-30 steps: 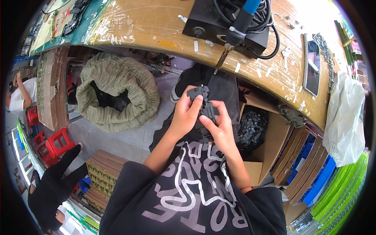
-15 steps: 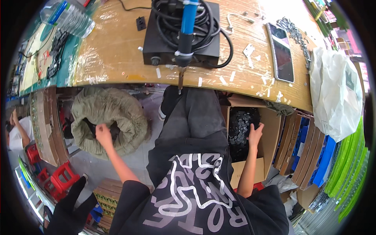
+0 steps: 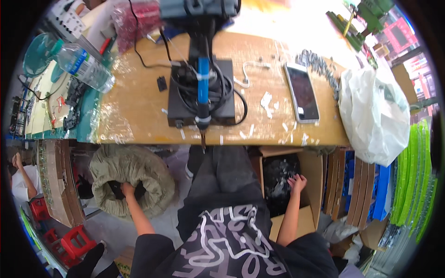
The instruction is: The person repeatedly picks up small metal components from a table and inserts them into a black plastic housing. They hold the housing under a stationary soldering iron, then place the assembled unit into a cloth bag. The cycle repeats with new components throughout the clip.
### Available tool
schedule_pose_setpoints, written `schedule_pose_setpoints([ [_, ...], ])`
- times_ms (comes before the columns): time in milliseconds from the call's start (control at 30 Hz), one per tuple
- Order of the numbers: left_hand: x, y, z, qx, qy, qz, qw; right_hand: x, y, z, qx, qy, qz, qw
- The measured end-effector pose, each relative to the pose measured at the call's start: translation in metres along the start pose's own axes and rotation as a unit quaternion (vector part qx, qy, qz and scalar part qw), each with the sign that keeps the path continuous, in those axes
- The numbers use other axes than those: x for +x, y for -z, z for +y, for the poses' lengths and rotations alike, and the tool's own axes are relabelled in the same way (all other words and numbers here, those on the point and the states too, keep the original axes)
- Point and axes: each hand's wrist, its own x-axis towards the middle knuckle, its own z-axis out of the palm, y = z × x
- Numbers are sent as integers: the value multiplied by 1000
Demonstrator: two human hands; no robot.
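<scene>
My left hand (image 3: pixel 127 189) reaches into the mouth of an olive-green cloth sack (image 3: pixel 161 178) on the floor to the left of my legs. Its fingers are partly hidden there, and the dark contents of the sack are hard to make out. On the other side of my legs, my right hand (image 3: pixel 298 182) hovers at the edge of many small black parts (image 3: pixel 277 172) in an open cardboard box (image 3: pixel 317 187). Its fingers are bent but apart, with nothing visible between them.
Above my lap, a soldering-iron-like tool with a blue handle (image 3: pixel 203 88) hangs over the wooden table (image 3: pixel 259 134). A phone (image 3: pixel 303 92), a white plastic bag (image 3: pixel 373 116) and a water bottle (image 3: pixel 85 67) are on the table. Red stools (image 3: pixel 78 241) stand at lower left.
The view has tilted up, showing more of the table's far side. My left hand has gone deeper into the sack mouth. My right hand stays by the black parts, its fingers slightly more bent.
</scene>
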Motion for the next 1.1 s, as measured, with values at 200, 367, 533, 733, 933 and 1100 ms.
schedule_pose_setpoints([
  [200, 5, -20, 2, -32, 49, -51, 997, -118, -54, -196, 97, 376, -45, 921],
  [367, -14, -2, 7, -72, 58, -57, 994, -133, -136, -299, 75, 562, -121, 815],
  [533, -51, -1, 49, -58, 40, 40, 997, -82, -221, -368, -248, 640, -202, 699],
  [733, -60, 17, 29, -151, -53, 89, 983, -59, -242, -350, -296, 632, -182, 693],
  [933, -91, 22, 57, -231, -8, 126, 965, -56, -240, -344, -246, 607, -191, 732],
  [1100, -121, 27, 91, -309, 27, 156, 938, -35, -250, -342, -240, 652, -130, 707],
])
